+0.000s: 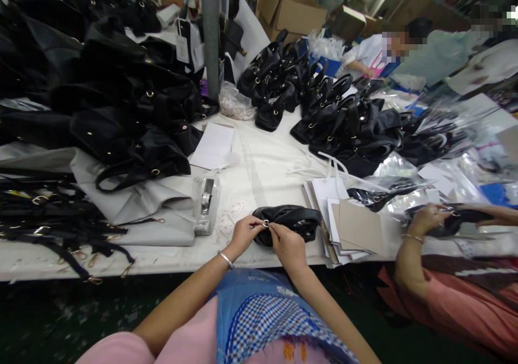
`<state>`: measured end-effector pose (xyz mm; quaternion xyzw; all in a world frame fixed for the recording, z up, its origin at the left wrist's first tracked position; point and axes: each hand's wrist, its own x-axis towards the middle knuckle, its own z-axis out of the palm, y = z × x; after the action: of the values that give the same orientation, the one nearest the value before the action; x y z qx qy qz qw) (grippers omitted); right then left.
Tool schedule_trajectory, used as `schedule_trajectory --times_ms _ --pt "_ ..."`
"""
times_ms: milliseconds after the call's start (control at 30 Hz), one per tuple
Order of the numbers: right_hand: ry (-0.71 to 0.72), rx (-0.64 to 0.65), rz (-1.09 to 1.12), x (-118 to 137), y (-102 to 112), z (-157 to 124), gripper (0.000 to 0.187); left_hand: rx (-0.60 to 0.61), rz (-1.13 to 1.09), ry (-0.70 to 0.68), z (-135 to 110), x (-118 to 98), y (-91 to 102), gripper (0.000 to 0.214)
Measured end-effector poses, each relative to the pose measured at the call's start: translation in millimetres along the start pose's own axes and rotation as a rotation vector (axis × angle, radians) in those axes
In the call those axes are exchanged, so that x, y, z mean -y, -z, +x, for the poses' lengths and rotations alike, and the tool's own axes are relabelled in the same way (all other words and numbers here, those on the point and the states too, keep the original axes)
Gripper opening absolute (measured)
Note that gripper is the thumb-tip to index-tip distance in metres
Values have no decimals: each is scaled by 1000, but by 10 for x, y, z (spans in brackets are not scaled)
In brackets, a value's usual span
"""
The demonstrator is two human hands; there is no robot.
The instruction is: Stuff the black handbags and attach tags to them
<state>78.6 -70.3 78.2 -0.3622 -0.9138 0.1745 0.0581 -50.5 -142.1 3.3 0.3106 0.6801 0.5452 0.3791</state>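
A small black handbag (289, 215) lies on the white table in front of me, near its front edge. On its left end sits a gold-coloured metal ring (266, 223). My left hand (245, 233) pinches at this ring from the left, fingers closed. From the right, my right hand (288, 247) closes its thumb and fingers at the same ring, over the bag's side. Whether a smaller part is between the fingertips is too small to make out. A tape dispenser (206, 205) stands left of my hands.
Black bags (133, 105) pile up at left, above black straps with clasps (60, 218). More black bags (352, 121) crowd the back right. Cardboard sheets (360, 226) are stacked right of my bag. A co-worker's hand (429, 218) handles a black bag at far right. A post (211, 35) rises behind.
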Motion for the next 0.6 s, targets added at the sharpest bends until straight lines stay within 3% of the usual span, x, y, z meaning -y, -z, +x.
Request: schedule_trajectory --times_ms 233,300,467,600 --pt "-160 88 410 -139 32 -154 28 -12 89 -55 -144 -108 213 11" --pt "-184 136 500 -190 42 -223 30 -10 -5 0 -194 -189 257 12" --pt "-139 163 622 -279 37 -312 30 143 -390 168 -216 -410 188 21" --pt "-144 141 673 -305 65 -337 34 118 -485 235 -158 -471 87 25"
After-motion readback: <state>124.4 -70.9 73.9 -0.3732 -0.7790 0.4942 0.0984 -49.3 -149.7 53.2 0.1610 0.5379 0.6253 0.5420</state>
